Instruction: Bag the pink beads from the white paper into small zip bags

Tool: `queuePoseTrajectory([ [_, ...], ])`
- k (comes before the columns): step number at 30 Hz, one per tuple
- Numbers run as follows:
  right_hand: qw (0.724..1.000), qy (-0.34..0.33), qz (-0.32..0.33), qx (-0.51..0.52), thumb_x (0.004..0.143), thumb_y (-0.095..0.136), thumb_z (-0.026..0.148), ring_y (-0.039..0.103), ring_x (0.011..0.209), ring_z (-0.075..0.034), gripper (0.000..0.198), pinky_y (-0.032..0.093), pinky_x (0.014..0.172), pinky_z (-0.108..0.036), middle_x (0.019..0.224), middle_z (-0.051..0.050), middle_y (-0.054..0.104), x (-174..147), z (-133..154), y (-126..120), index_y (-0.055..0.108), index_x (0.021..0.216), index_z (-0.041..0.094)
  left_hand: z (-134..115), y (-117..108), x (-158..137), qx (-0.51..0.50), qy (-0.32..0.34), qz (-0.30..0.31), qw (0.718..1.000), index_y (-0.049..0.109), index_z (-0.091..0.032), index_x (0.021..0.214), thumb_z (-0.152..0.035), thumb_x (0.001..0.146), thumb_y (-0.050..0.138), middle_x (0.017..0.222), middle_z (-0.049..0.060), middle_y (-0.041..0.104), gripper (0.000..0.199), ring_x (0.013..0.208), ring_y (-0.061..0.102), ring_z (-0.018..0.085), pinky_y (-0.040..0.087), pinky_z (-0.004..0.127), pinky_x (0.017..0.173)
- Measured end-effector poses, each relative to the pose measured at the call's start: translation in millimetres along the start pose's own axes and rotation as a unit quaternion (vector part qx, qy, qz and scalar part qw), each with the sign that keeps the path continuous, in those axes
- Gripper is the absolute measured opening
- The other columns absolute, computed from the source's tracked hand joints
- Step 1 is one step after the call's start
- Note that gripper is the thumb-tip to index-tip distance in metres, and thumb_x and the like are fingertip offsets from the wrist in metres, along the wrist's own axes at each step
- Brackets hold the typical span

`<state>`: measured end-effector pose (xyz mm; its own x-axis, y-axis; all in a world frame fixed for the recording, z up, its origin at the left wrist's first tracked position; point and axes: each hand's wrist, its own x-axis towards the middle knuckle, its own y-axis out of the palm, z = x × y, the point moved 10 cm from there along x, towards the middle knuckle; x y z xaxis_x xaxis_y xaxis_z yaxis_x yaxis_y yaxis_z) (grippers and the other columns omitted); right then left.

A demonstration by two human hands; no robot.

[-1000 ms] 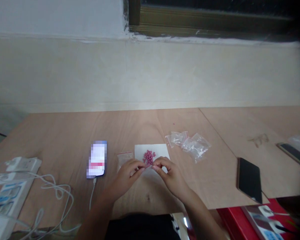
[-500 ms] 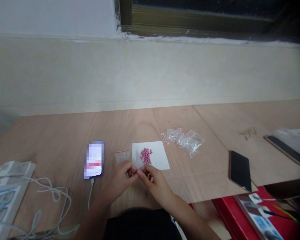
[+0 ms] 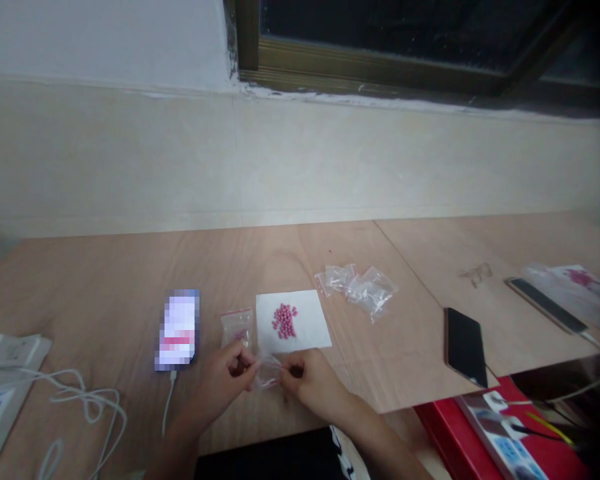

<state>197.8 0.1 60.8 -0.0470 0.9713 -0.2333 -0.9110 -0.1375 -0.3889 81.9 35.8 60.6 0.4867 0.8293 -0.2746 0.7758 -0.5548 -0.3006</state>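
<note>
Between my two hands is a small clear zip bag, stretched across the gap. The fingers of my left hand pinch its left edge, and my right hand pinches the right edge. Just beyond them lies a white sheet of paper with a pile of pink beads on it. Left of the paper is another clear zip bag with a red seal line and some pink bits inside; my left hand partly covers its lower end.
Several clear bags lie right of the paper. A lit phone on a cable is at left, beside a power strip and white cords. Two dark phones rest at right. A red surface with another strip is below.
My hands have moved apart from each other and nearer to me, so the clear bag between them now shows. The bag left of the paper is less covered. The camera view has shifted slightly.
</note>
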Motion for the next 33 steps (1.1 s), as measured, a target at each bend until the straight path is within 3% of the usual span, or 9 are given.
queuePoseTrajectory([
  [4, 0.997, 0.017, -0.05, -0.052, 0.066, 0.052, 0.011, 0.036, 0.042, -0.007, 0.023, 0.024, 0.042, -0.02, 0.042, 0.005, 0.044, 0, -3, -1, 0.049, 0.044, 0.016, 0, -2, -1, 0.059, 0.031, -0.028, 0.997, 0.045, -0.018, 0.064, -0.023, 0.073, 0.053, 0.058, -0.005, 0.047, 0.013, 0.05, 0.045, 0.009, 0.035, 0.019, 0.047],
  [6, 0.996, 0.019, -0.06, -0.056, 0.065, 0.052, 0.01, 0.036, 0.043, -0.007, 0.024, 0.022, 0.043, -0.02, 0.042, 0.005, 0.042, -1, 2, 2, 0.046, 0.043, 0.017, 0, 6, 1, 0.072, 0.046, -0.017, 0.996, 0.048, -0.019, 0.075, -0.018, 0.07, 0.054, 0.064, -0.005, 0.049, 0.008, 0.053, 0.046, 0.009, 0.037, 0.019, 0.049],
  [10, 0.999, 0.014, -0.032, -0.033, 0.065, 0.052, 0.009, 0.034, 0.041, -0.006, 0.027, 0.018, 0.041, -0.021, 0.041, 0.007, 0.039, -1, 16, 11, 0.04, 0.042, 0.017, 1, 20, 9, 0.108, 0.063, 0.018, 0.992, 0.049, -0.021, 0.103, -0.01, 0.063, 0.054, 0.076, -0.002, 0.054, 0.041, 0.061, 0.051, 0.012, 0.041, 0.022, 0.055],
  [14, 0.997, 0.014, -0.029, -0.066, 0.065, 0.053, 0.011, 0.031, 0.04, -0.006, 0.03, 0.016, 0.041, -0.021, 0.038, 0.007, 0.033, 1, 22, 2, 0.039, 0.039, 0.017, -3, 12, 19, 0.161, 0.06, -0.009, 0.985, 0.056, -0.018, 0.094, -0.004, 0.063, 0.044, 0.082, 0.003, 0.06, 0.036, 0.075, 0.057, 0.018, 0.045, 0.03, 0.069],
  [18, 0.986, 0.004, -0.056, -0.159, 0.07, 0.053, 0.016, 0.044, 0.045, -0.01, 0.021, 0.021, 0.043, -0.022, 0.047, -0.001, 0.054, 7, 26, -11, 0.057, 0.049, 0.015, -23, 7, 21, 0.158, 0.089, -0.025, 0.983, 0.061, -0.019, 0.086, -0.008, 0.069, 0.043, 0.087, 0.005, 0.064, 0.027, 0.084, 0.059, 0.022, 0.047, 0.035, 0.077],
  [21, 0.971, 0.033, -0.034, -0.232, 0.076, 0.05, 0.025, 0.055, 0.054, -0.015, 0.024, 0.025, 0.046, -0.024, 0.063, -0.01, 0.067, 11, 19, -9, 0.067, 0.066, 0.014, -37, 8, 17, 0.142, 0.118, -0.025, 0.982, 0.061, -0.02, 0.085, -0.011, 0.073, 0.043, 0.085, 0.004, 0.065, 0.024, 0.085, 0.06, 0.021, 0.048, 0.034, 0.076],
  [24, 0.959, 0.076, -0.005, -0.272, 0.076, 0.048, 0.023, 0.06, 0.063, -0.017, 0.024, 0.026, 0.048, -0.025, 0.074, -0.013, 0.07, 12, 8, -4, 0.07, 0.076, 0.013, -39, 10, 11, 0.147, 0.125, -0.011, 0.981, 0.059, -0.02, 0.087, -0.006, 0.068, 0.041, 0.091, 0.003, 0.065, 0.03, 0.088, 0.06, 0.019, 0.048, 0.032, 0.08],
  [29, 0.97, 0.095, -0.002, -0.225, 0.07, 0.053, 0.02, 0.054, 0.056, -0.014, 0.018, 0.024, 0.047, -0.024, 0.066, -0.009, 0.068, 7, -2, -5, 0.069, 0.067, 0.013, -35, 15, -1, 0.148, 0.128, 0.038, 0.98, 0.059, -0.02, 0.09, -0.004, 0.071, 0.039, 0.097, 0.003, 0.064, 0.032, 0.093, 0.059, 0.017, 0.047, 0.031, 0.084],
  [33, 0.988, 0.099, -0.018, -0.115, 0.071, 0.05, 0.017, 0.046, 0.049, -0.011, 0.021, 0.024, 0.046, -0.023, 0.051, -0.002, 0.057, 8, -11, -8, 0.061, 0.054, 0.013, -33, 23, -15, 0.167, 0.143, 0.086, 0.972, 0.053, -0.026, 0.112, -0.03, 0.08, 0.054, 0.117, 0.004, 0.057, 0.032, 0.111, 0.05, 0.022, 0.04, 0.039, 0.097],
])
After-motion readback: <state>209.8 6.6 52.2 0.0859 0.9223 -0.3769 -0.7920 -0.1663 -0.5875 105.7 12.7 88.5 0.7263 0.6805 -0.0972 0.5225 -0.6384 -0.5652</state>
